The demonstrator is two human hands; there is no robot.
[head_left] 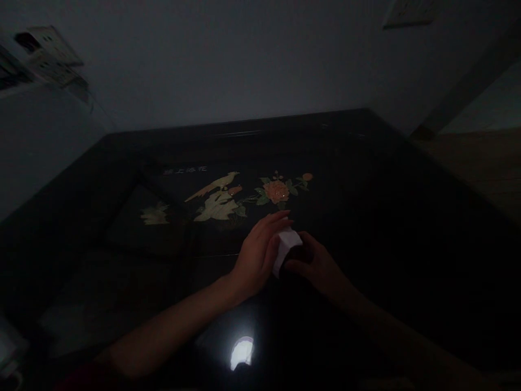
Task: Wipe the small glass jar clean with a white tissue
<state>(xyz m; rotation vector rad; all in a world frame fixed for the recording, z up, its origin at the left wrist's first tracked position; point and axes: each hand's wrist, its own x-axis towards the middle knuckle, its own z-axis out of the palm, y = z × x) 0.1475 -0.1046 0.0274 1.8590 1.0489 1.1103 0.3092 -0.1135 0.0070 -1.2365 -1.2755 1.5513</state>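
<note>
Dim light hides much of the detail. A small white piece [288, 239], perhaps folded paper or a little box, is between my two hands over the dark glossy table [220, 277]. My left hand [260, 248] presses along its left side, fingers together and reaching over its far end. On the other side, my right hand [315, 263] curls its thumb and fingers around the right edge. The underside of the piece is lost in shadow, so I cannot tell whether it touches the tabletop.
A coloured bird [214, 185] and a flower [275, 191] decorate the tabletop. Behind the table is a pale wall [228, 65] with sockets [57, 51] at left and a socket plate [409, 12] at upper right. A bright reflection [242, 352] lies in front.
</note>
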